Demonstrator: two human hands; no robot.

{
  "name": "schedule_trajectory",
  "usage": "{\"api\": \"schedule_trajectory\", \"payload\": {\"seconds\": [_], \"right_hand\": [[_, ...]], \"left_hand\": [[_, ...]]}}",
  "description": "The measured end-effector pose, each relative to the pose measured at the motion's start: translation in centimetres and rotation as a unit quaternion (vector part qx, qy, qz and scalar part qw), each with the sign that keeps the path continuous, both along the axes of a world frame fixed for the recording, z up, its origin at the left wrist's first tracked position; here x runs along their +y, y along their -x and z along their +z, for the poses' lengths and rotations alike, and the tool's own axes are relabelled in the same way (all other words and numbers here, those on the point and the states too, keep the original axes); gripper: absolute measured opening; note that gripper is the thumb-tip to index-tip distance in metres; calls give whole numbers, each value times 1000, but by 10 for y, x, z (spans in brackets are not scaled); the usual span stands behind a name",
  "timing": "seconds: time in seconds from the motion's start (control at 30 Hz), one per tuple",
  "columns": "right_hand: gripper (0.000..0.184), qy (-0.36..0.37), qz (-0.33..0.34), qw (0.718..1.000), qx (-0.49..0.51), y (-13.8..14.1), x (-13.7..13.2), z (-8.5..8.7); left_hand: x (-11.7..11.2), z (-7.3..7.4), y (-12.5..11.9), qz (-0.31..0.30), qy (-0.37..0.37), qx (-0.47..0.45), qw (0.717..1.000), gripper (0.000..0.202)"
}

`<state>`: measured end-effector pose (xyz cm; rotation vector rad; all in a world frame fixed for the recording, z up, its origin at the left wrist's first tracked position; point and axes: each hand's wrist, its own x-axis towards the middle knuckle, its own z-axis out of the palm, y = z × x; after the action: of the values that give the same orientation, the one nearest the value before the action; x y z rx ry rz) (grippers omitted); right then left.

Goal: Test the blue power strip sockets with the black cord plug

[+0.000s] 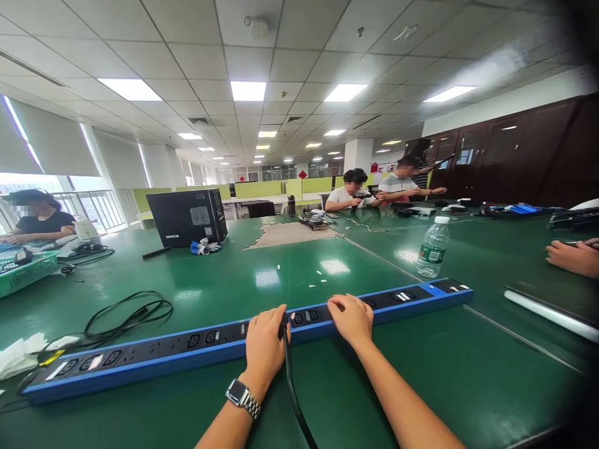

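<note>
A long blue power strip with black sockets lies across the green table, running from the near left to the middle right. My left hand, with a watch on its wrist, is closed on a black plug and its cable at a socket near the strip's middle. My right hand rests on top of the strip just to the right, fingers curled over its far edge.
A water bottle stands beyond the strip's right end. A coiled black cable lies at left, near a green basket. A black computer case sits farther back. Other people sit at the table; someone's hand rests at right.
</note>
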<state>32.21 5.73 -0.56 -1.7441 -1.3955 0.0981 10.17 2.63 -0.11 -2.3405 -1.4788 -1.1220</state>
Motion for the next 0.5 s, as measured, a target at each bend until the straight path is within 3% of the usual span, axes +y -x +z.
{"api": "schedule_trajectory", "payload": {"seconds": [0.17,0.27,0.4,0.5], "right_hand": [[24,-12,14,999,29,2,-2,4],[25,-34,73,988,129,9,-6,10],[30,-62,229,927,290,28,-18,19],[45,-11,331,889,317,45,-26,18]], "left_hand": [[1,-3,0,31,3,-23,999,38],[2,-4,2,27,19,-59,998,37],[1,-5,4,15,30,-145,989,32],[-1,-4,4,-22,10,-162,987,32]]}}
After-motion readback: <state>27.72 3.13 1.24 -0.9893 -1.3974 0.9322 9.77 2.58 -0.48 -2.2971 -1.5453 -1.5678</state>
